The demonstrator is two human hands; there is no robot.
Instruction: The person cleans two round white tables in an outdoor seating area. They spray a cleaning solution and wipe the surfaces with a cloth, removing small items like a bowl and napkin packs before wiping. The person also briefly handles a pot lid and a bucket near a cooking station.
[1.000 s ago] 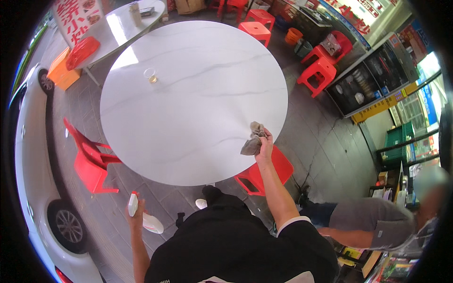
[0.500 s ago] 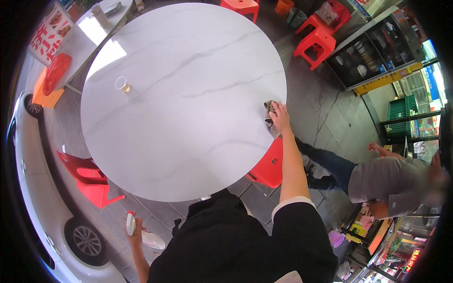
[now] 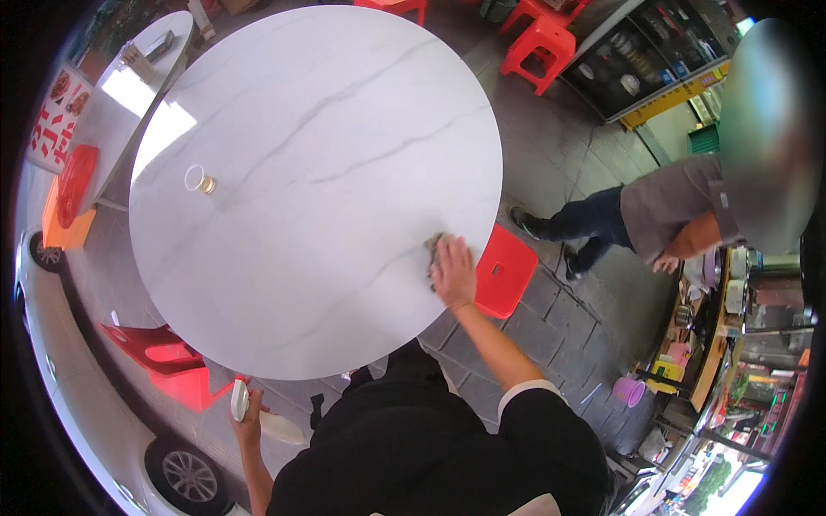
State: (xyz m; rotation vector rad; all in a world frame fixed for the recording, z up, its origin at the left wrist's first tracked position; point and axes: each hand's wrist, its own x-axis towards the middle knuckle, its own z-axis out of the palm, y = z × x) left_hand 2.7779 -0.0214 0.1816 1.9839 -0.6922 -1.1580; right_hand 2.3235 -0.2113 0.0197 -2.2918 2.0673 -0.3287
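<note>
My right hand [image 3: 455, 273] presses a crumpled grey-brown cloth [image 3: 435, 244] onto the near right part of a round white marble-patterned table [image 3: 292, 249]. Most of the cloth is hidden beneath the palm and fingers. Low on the left, beside the table's near edge, my left hand [image 3: 249, 420] grips a white spray bottle [image 3: 282, 428] with a red nozzle tip by its neck. A small clear plastic cup [image 3: 200, 179] with some pale yellow liquid stands at the left of the tabletop, away from both hands.
Red stools [image 3: 506, 268] stand at the table's right and beyond it; a red chair [image 3: 176, 365] is at the near left. Someone in a grey shirt [image 3: 667, 202] walks on the right. A white car [image 3: 82, 413] is parked left, and a glass-fronted cabinet [image 3: 641, 60] stands far right.
My right hand has slid the cloth from the table's right edge inward, to the left and nearer me. The other person has moved farther ahead on the right. My left hand still holds the spray bottle.
</note>
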